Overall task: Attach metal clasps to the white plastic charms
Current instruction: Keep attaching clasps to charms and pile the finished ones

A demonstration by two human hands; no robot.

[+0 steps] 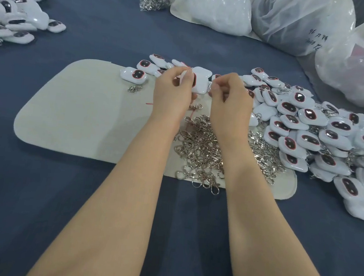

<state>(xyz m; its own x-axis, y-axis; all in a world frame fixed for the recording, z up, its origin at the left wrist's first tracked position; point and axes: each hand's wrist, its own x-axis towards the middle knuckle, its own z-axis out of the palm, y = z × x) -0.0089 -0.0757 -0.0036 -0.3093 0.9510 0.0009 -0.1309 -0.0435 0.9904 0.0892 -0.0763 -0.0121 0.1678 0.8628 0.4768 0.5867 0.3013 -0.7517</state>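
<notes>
Bright, even light fell from overhead and left only faint, soft-edged shadows beneath the arms on the blue surface (32,188). Glare bloomed white on the crinkled plastic bags (300,21) at the top right. Small highlights sat on the glossy charms (327,142), and the heaped clasps (200,147) glinted. The wide lens bowed the edges of the pale mat (76,113) and stretched the piles toward the frame's sides. The hands (173,88) and the charm (200,80) between them looked slightly soft, and fine detail was smeared in the far left heaps. Nothing was dim or lost in shade.
</notes>
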